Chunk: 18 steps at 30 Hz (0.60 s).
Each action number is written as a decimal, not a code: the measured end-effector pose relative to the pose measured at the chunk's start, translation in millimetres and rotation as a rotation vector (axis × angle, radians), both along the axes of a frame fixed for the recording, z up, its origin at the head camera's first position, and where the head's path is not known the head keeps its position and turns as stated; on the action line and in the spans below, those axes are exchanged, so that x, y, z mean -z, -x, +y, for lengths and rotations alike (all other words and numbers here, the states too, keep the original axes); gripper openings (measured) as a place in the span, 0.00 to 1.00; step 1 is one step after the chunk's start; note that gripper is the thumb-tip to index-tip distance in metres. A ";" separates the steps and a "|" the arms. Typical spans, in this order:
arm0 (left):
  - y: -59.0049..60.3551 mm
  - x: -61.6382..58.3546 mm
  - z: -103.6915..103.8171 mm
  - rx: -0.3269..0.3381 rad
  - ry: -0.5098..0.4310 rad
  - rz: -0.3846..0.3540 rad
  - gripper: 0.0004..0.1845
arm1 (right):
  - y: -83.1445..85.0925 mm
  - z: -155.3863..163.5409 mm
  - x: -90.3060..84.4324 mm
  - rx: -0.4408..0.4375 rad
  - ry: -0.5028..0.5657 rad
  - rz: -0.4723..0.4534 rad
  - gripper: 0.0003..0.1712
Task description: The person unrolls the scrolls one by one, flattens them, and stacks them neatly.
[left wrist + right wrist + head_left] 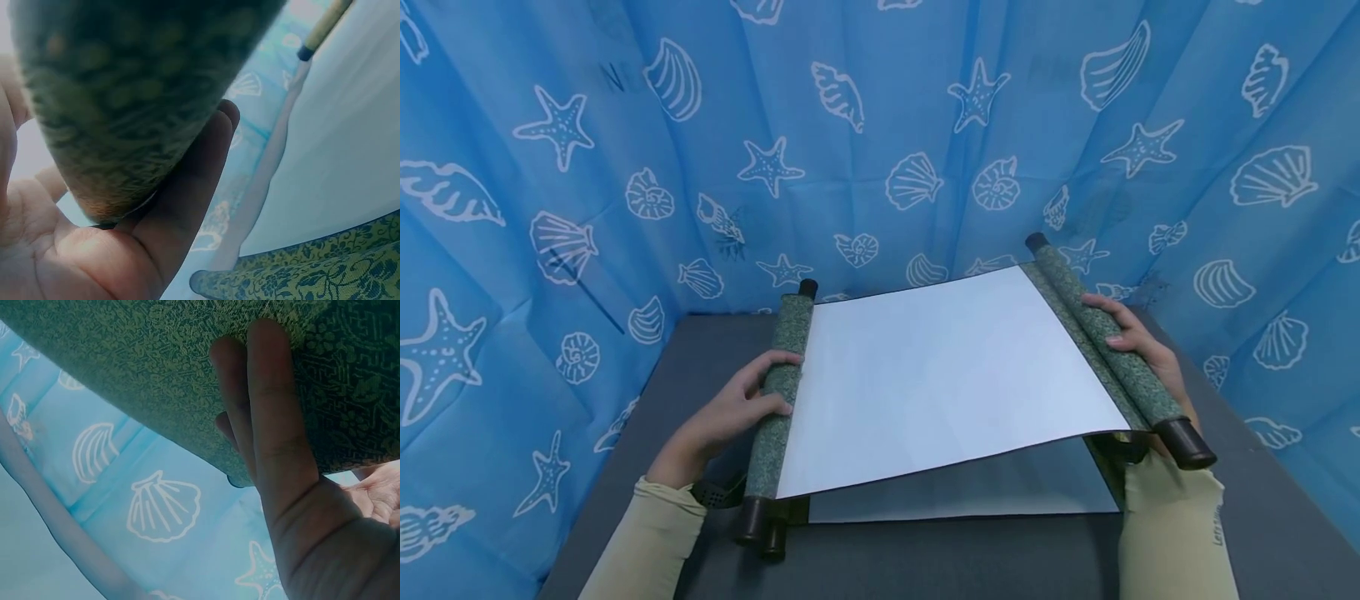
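Observation:
A hanging scroll with white paper [936, 371] is spread between my hands, tilted and raised on the right. Its rollers are wrapped in green patterned cloth and have dark brown end knobs. Around the left roller [765, 450] curl the thumb and fingers of my left hand [733, 412]. My right hand [1150, 354] grips the right roller [1120, 358], fingers over its outer side. In the right wrist view, fingers [272, 412] lie against the green cloth [162, 362]. Beneath it, a second unrolled scroll [970, 496] lies partly hidden; its patterned roller [306, 272] shows in the left wrist view.
A dark grey table [962, 558] carries the lower scroll. Close behind and at both sides hangs a blue curtain [880, 125] printed with white shells and starfish. The lower scroll's dark knob [773, 542] sits beside the upper scroll's left knob.

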<state>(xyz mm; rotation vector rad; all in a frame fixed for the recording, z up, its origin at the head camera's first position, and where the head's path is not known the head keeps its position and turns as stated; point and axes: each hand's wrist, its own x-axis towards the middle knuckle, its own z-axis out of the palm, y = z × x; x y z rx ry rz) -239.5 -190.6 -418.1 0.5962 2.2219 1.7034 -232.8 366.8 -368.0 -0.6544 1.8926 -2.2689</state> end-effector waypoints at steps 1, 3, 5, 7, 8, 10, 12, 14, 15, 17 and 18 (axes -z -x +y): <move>0.4 0.6 -0.5 0.007 -0.005 0.013 0.33 | 0.0 0.5 0.3 -0.005 0.006 -0.004 0.35; 1.0 1.8 -1.4 0.013 -0.008 0.029 0.34 | -0.1 1.3 1.0 -0.024 0.028 -0.018 0.35; 1.3 2.4 -2.0 0.015 -0.006 0.037 0.34 | -0.1 2.4 1.5 -0.030 0.034 -0.026 0.35; 1.6 2.8 -2.4 0.008 -0.001 0.034 0.34 | 0.4 3.9 1.5 -0.003 -0.007 0.006 0.35; 1.8 2.9 -2.5 0.006 0.000 0.030 0.33 | 0.7 4.5 1.6 0.009 -0.028 0.024 0.35; 2.1 2.6 -2.3 -0.008 -0.004 0.014 0.33 | 1.1 6.1 1.6 0.013 -0.031 0.021 0.35; 2.3 2.5 -2.1 -0.026 -0.010 -0.008 0.32 | 1.3 8.0 1.7 0.016 -0.031 0.023 0.35; 2.4 2.0 -1.9 -0.048 -0.015 -0.030 0.31 | 1.6 9.7 1.7 0.023 -0.035 0.019 0.35; 2.3 1.8 -1.6 -0.059 -0.017 -0.039 0.30 | 1.8 10.6 1.6 0.031 -0.046 0.019 0.35; 2.0 1.4 -1.1 -0.069 -0.015 -0.043 0.29 | 2.4 12.1 1.2 0.071 -0.108 0.045 0.34; 1.9 1.3 -1.0 -0.073 -0.015 -0.042 0.29 | 2.8 12.6 1.1 0.089 -0.138 0.056 0.34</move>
